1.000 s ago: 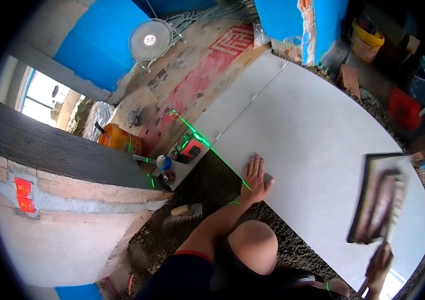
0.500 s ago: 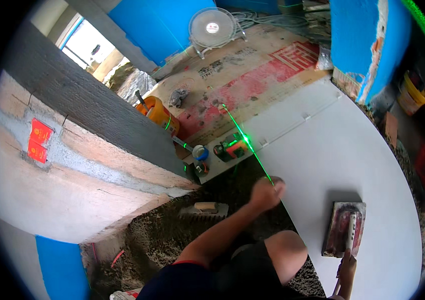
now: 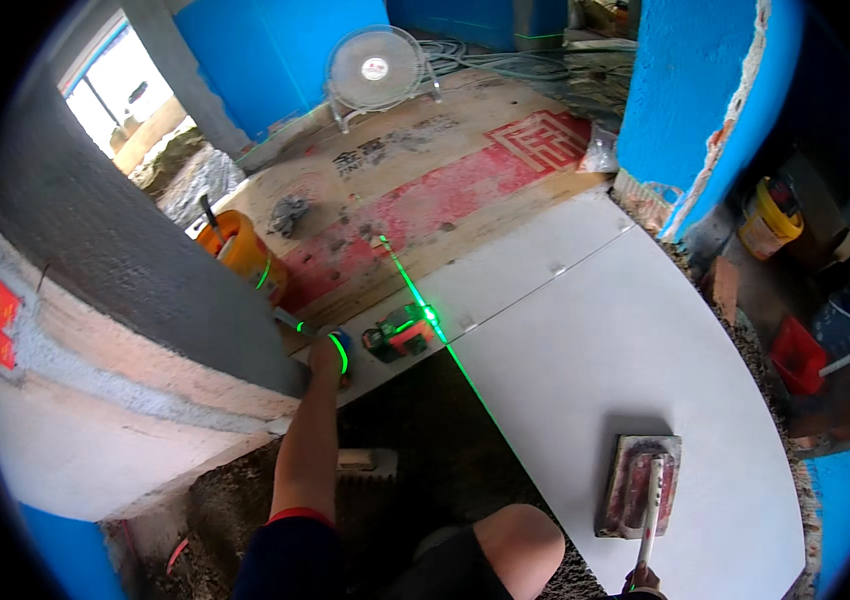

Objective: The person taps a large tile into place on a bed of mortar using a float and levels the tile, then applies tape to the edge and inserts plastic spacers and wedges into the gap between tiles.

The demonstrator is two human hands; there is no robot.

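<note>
My left hand [image 3: 327, 352] reaches to the end of the pale strip beside the grey pillar, over the spot of a small blue-rimmed pot and a tape measure. It covers most of them, and its fingers are hidden. A green laser line crosses the hand. Beside it stands a laser level [image 3: 400, 335], sending a bright line along the tile edge. My right hand [image 3: 643, 579], at the lower edge, is closed round the white handle of a flat rectangular red-and-grey tool [image 3: 620, 500], which rests on the large pale tile [image 3: 585, 350].
A notched trowel [image 3: 370, 462] lies on the dark mortar bed [image 3: 425, 430] left of the tile. An orange bucket [image 3: 245, 255] stands by the pillar [image 3: 145, 230]. Farther back are a fan [image 3: 375, 70] and coiled hoses. A yellow bucket [image 3: 770, 220] sits at the right.
My left hand has gone from the tile edge, left and forward, to the blue-rimmed pot and tape measure. My right hand stays at the white handle. The whole view has shifted.
</note>
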